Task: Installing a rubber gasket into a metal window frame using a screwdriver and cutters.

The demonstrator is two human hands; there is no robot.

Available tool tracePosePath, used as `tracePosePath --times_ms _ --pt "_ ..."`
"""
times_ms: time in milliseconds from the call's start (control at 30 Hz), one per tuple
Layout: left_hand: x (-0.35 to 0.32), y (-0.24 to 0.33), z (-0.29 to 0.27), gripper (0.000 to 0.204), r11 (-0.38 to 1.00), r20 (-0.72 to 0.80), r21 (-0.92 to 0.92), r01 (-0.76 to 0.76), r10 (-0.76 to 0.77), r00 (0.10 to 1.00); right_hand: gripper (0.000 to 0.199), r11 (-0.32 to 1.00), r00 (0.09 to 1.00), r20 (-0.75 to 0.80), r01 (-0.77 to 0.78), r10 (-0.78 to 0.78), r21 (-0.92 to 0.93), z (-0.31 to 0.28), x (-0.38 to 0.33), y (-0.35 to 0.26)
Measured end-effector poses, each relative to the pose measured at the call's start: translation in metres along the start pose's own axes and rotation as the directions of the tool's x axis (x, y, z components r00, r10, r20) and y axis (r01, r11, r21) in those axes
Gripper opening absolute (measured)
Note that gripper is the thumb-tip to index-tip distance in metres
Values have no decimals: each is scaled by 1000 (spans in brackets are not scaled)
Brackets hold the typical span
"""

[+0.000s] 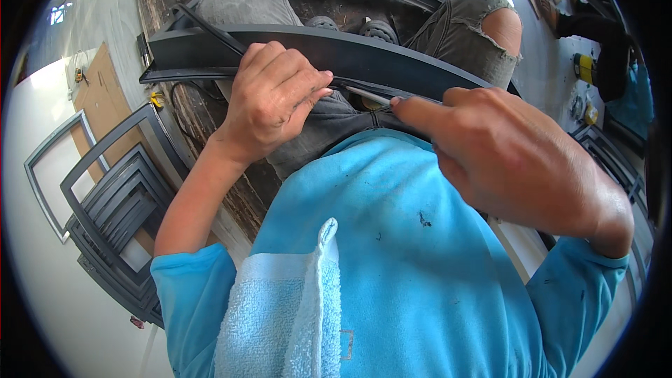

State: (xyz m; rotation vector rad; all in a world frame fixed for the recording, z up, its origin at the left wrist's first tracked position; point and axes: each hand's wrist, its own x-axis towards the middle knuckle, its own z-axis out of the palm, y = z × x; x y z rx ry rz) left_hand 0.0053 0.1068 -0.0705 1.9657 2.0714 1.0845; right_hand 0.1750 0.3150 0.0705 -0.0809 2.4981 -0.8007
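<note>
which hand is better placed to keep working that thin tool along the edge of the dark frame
Right, likely. The right hand already pinches the thin tool, its tip at the dark frame edge. The left hand is clamped over the frame, steadying it.

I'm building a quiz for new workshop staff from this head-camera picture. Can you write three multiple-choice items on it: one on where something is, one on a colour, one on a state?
1. Where does the stack of dark frames lie?
A. on the floor at the person's left
B. on the person's lap
C. hung on a wall

2. What colour is the person's shirt?
A. red
B. light blue
C. white

3. How is the left hand placed on the dark frame bar?
A. flat and open, clear of it
B. curled over its edge
C. hidden behind the shirt

Answers:
1 A: the stack of dark frames lies on the floor at the left.
2 B: the shirt is light blue.
3 B: the left hand has its fingers curled over the dark frame bar, while the right hand holds a thin tool to it.
</note>
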Motion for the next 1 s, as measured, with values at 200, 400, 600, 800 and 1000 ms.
tracePosePath --times_ms 200,400,600,800,1000 --pt "4 3 -3 19 998 15 57 -21 21 1000 52 993 979 -163 119 -120 -17 2 -1 18" --pt "8 11 11 16 996 23 79 -29 27 999 66 992 990 -84 -111 116 63 -10 -19 45" --pt "21 29 36 16 997 38 66 -50 48 998 72 979 979 -145 -118 143 169 -6 -22 48" --pt "18 22 15 18 997 102 75 16 -23 995 60 938 912 -385 2 141 347 -7 -21 60" --pt "7 4 -25 21 984 131 156 86 -107 986 61 970 952 -297 -2 77 244 -1 -19 73"
